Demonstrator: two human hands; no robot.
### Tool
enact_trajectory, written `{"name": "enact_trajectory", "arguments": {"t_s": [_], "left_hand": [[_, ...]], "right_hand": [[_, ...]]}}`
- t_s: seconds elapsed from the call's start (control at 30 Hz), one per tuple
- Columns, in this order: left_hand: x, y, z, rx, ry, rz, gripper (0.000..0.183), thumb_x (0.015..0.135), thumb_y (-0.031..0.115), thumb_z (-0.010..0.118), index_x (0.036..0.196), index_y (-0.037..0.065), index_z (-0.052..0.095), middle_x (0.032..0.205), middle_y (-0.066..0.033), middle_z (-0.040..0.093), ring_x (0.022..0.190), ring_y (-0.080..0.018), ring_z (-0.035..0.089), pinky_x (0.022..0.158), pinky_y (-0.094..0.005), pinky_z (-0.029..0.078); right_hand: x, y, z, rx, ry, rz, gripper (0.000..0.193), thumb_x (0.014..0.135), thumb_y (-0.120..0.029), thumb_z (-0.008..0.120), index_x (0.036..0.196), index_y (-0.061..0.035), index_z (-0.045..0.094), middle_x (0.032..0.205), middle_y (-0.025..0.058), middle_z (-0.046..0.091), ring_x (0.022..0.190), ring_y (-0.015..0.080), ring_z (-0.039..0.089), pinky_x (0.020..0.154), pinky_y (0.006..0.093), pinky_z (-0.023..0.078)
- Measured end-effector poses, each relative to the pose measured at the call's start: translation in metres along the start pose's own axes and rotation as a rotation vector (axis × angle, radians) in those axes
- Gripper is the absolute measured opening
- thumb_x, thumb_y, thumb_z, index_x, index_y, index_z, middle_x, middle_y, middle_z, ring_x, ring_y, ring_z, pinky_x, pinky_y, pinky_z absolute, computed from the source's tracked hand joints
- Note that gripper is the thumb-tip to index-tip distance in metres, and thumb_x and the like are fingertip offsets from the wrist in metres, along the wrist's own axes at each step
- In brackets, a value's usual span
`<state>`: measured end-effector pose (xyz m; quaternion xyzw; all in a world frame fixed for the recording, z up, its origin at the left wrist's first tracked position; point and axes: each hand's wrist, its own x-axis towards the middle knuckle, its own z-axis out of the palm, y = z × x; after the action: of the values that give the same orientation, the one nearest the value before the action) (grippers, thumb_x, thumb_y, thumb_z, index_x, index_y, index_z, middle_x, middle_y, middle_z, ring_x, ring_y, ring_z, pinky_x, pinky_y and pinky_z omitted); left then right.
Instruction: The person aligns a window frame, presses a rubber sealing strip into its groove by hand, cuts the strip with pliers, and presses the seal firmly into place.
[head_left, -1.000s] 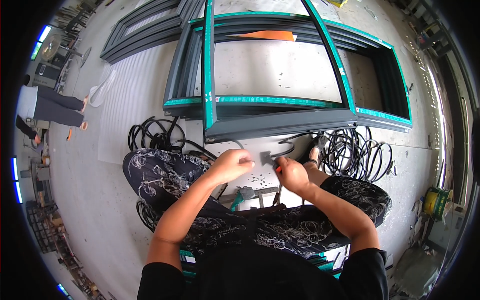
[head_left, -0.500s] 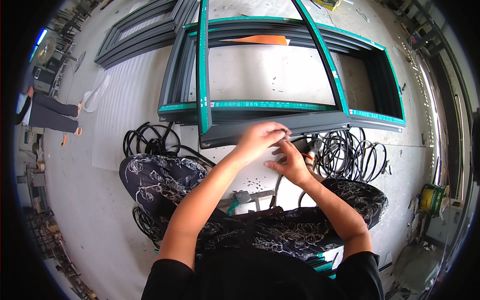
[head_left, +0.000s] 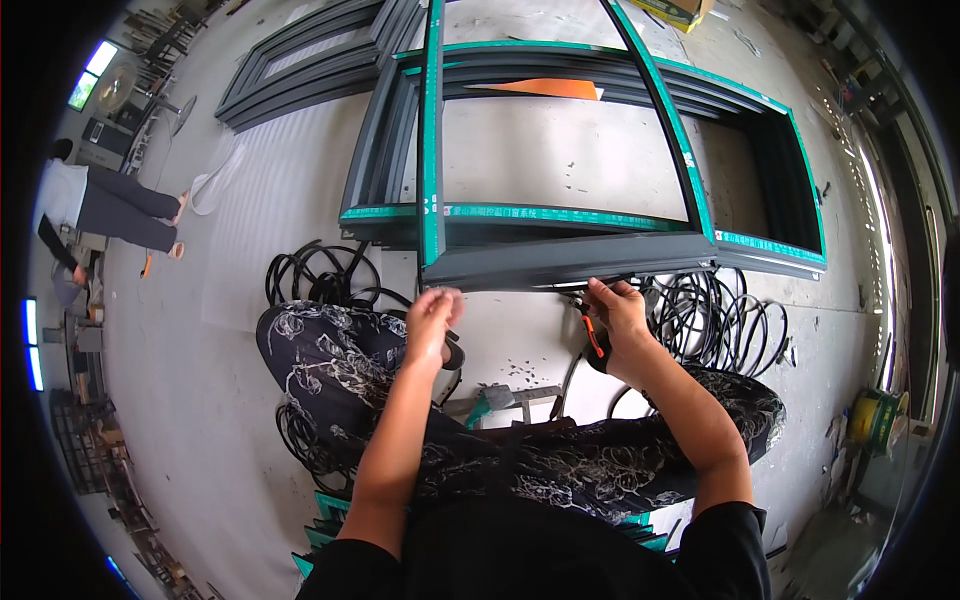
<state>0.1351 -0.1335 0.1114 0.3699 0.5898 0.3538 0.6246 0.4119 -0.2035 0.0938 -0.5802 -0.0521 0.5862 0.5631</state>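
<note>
A dark grey window frame (head_left: 570, 259) with green film on its bars lies in front of me, raised at its near side. My right hand (head_left: 622, 318) is at its near edge, thumb and fingertips pinched on a thin black strip (head_left: 568, 288) that runs along beneath the edge. Close below those fingers is an orange-handled tool (head_left: 592, 332); whether the hand touches it I cannot tell. By the frame's near left corner, my left hand (head_left: 430, 325) is raised, its fingers bent and smeared by motion.
Coils of black cable or strip (head_left: 715, 320) lie right of my right hand, more (head_left: 320, 275) at the left. A metal square-like tool (head_left: 525, 396) and dark scraps are on the floor. An orange piece (head_left: 545, 88) rests on the far frame. A person (head_left: 110, 205) is at the far left.
My hands were together at the frame's near edge; now they are apart, the left moved left and the right slightly right. The view has shifted a little.
</note>
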Motion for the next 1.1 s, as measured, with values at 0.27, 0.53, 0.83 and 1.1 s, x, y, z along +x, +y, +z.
{"name": "enact_trajectory", "arguments": {"t_s": [0.27, 0.53, 0.83, 1.1], "left_hand": [[0.011, -0.065, 0.036, 0.676, 0.043, 0.490, 0.013, 0.085, 0.007, 0.053, 0.095, 0.001, 0.057, 0.084, -0.0071, 0.062, 0.074, -0.0185, 0.060, 0.067, -0.0286, 0.047], [-0.002, 0.003, 0.126, 0.866, -0.247, 0.993, 0.024, 0.078, 0.008, 0.058, 0.102, 0.005, 0.057, 0.096, -0.0129, 0.058, 0.092, -0.0310, 0.054, 0.081, -0.0387, 0.042], [-0.001, -0.033, 0.135, 1.012, -0.226, 0.854, 0.018, 0.077, 0.012, 0.060, 0.094, 0.006, 0.063, 0.081, -0.0081, 0.059, 0.079, -0.0274, 0.056, 0.069, -0.0366, 0.046], [-0.002, -0.043, 0.126, 1.138, -0.187, 0.807, 0.024, 0.078, 0.011, 0.059, 0.101, 0.009, 0.064, 0.075, -0.0074, 0.059, 0.072, -0.0262, 0.057, 0.064, -0.0358, 0.046]], "right_hand": [[0.026, 0.007, -0.024, 0.199, -0.125, 0.016, 0.013, 0.079, 0.006, 0.056, 0.090, -0.0010, 0.058, 0.082, 0.0068, 0.058, 0.067, 0.0171, 0.057, 0.064, 0.0263, 0.049], [0.019, 0.004, -0.018, 0.288, -0.295, -0.026, 0.016, 0.078, 0.004, 0.059, 0.093, -0.0036, 0.059, 0.088, 0.0052, 0.059, 0.082, 0.0177, 0.056, 0.078, 0.0307, 0.047], [0.017, 0.017, -0.027, 0.369, -0.052, 0.139, 0.011, 0.086, -0.009, 0.056, 0.093, -0.0019, 0.055, 0.089, 0.0098, 0.059, 0.082, 0.0225, 0.058, 0.079, 0.0351, 0.049], [0.032, 0.045, -0.009, 0.361, 0.128, 0.065, 0.014, 0.082, -0.012, 0.063, 0.079, -0.0019, 0.054, 0.070, 0.0046, 0.057, 0.068, 0.0170, 0.062, 0.061, 0.0253, 0.053]]}}
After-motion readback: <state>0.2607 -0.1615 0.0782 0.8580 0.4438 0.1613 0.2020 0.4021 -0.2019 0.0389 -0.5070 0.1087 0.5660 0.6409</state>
